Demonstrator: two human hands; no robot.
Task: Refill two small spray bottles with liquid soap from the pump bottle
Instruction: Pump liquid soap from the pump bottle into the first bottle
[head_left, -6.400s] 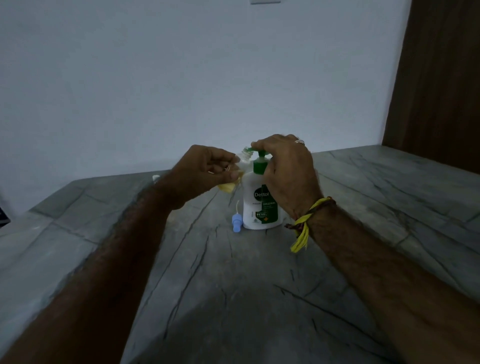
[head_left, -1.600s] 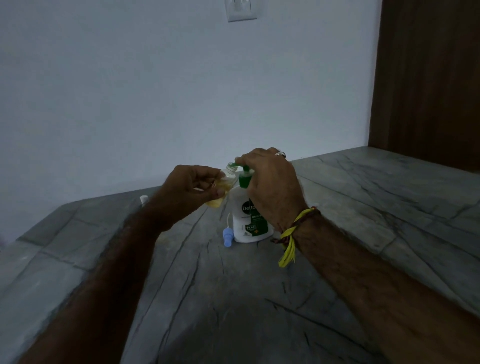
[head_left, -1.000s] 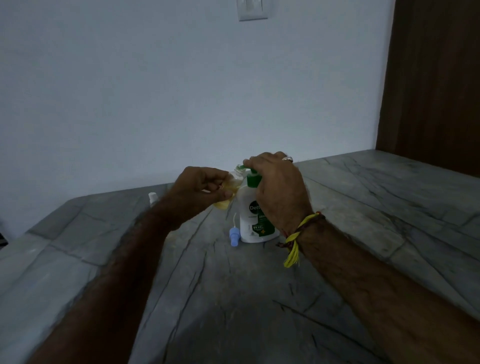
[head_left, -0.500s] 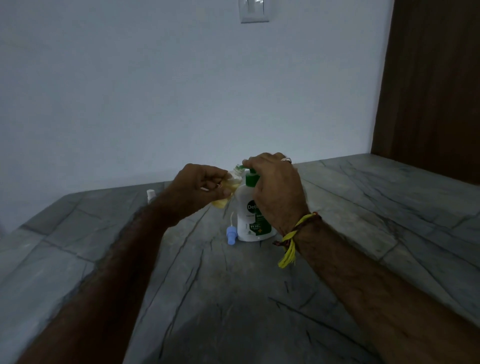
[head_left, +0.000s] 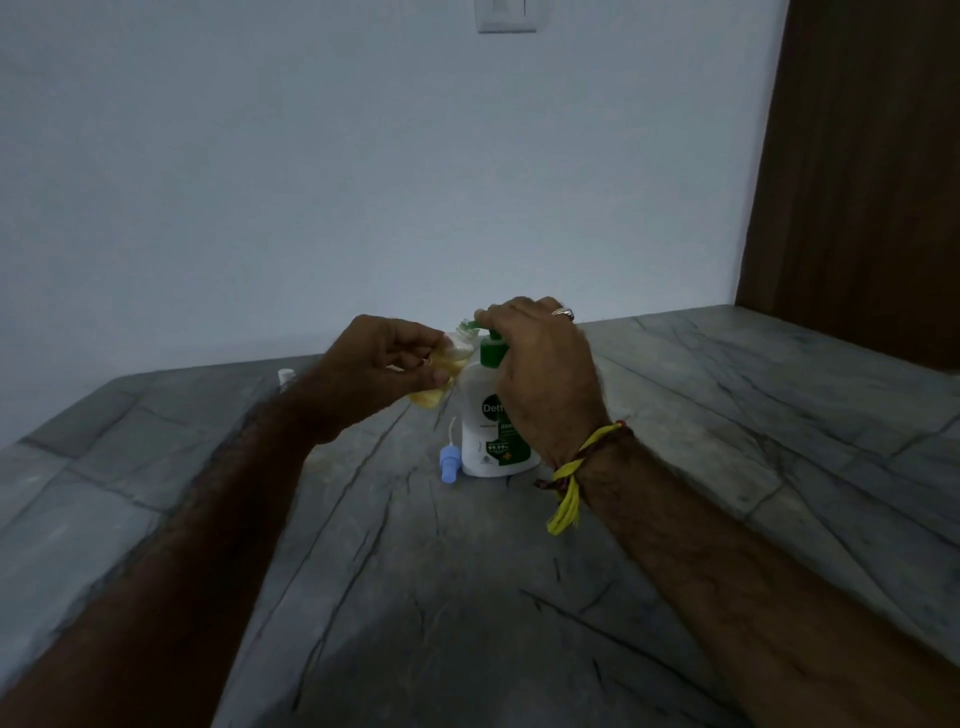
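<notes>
Grey stone counter (head_left: 519, 597) carries the white pump bottle (head_left: 480, 431), upright near the middle, just as it stood half a second ago. The right hand (head_left: 545, 374) still lies over its green pump head, fingers bent down on the top. The left hand (head_left: 384, 374) keeps its curled fingers round a small spray bottle (head_left: 441, 384) of yellow soap, tilted with its mouth at the spout; neither hand has shifted noticeably. A blue spray cap (head_left: 450, 464) lies touching or just left of the pump bottle's base. A small white object (head_left: 285, 375) stands at the far left.
</notes>
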